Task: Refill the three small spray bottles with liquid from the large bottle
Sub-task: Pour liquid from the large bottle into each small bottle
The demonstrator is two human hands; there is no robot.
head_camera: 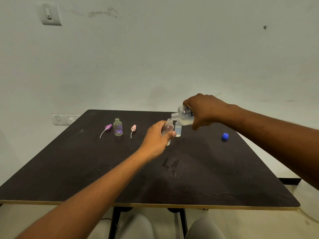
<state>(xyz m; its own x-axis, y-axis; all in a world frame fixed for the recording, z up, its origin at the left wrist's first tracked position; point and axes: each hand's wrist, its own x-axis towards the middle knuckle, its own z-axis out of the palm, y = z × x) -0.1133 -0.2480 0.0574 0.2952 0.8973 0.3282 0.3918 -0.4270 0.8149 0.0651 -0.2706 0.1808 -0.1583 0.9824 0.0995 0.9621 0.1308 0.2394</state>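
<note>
The table [86, 169] is dark brown-black with a pale edge. On it, left of the clear small bottle [118, 127], lies a purple spray cap [108, 126]; right of it a pink spray cap [133, 127], farther right a blue cap [225, 136]. The large bottle [184, 117] holds whitish liquid.

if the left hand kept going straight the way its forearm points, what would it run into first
Probably the second small bottle standing just beyond the small bottle the left hand grips, though depth is unclear.

Both hands [158, 137] [205, 110] clenched, arms outstretched.
</note>
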